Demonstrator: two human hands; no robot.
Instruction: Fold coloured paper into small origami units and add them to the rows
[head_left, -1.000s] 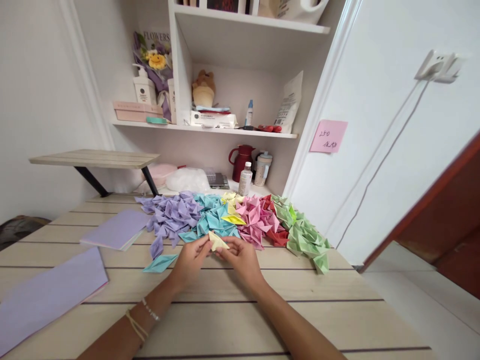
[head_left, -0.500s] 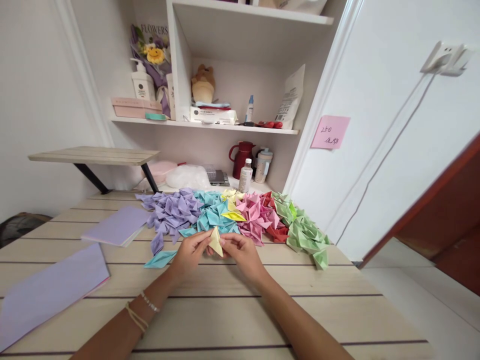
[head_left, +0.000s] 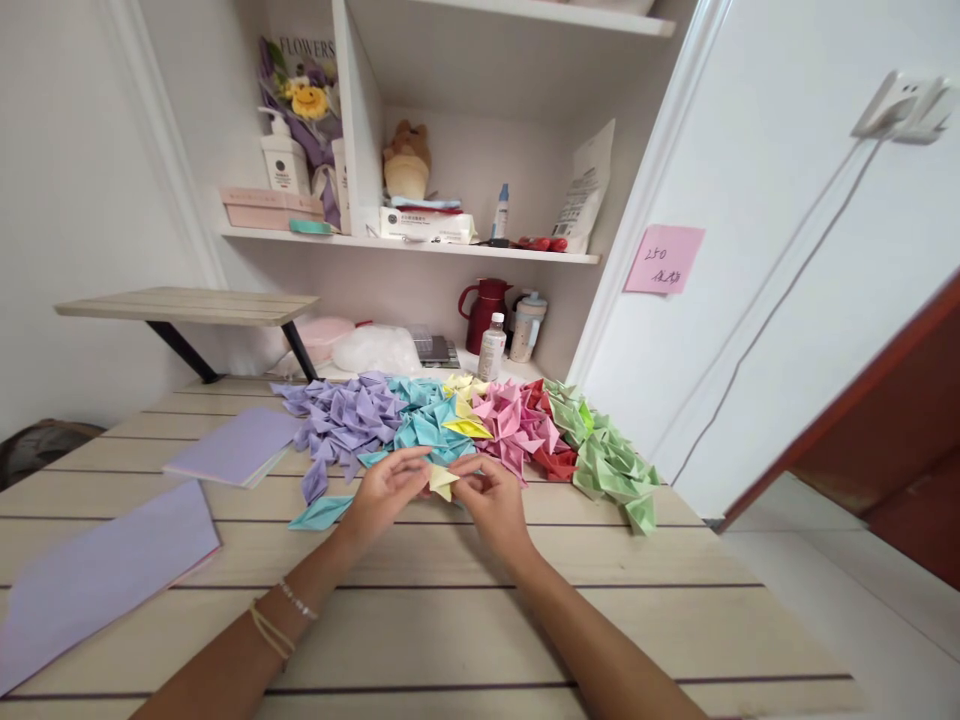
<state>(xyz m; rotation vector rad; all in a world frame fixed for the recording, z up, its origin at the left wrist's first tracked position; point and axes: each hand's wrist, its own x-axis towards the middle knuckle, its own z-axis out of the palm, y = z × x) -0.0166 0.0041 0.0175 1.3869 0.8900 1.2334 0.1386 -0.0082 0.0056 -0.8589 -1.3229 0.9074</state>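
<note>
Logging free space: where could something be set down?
Bare table lies between the left forearm and right forearm, nearer than the yellow paper, and rightward, in front of the green folds. Crowded: far side, heaped with folded shapes; left, holding purple sheets.

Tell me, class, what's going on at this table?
A person is handling a small pale-yellow folded paper: the right hand pinches it, and the left hand is at its other side. Beyond lies a heap of folded pieces, mostly grouped by colour. One blue piece lies near the left hand, and purple-topped paper stacks rest farther left.
</note>
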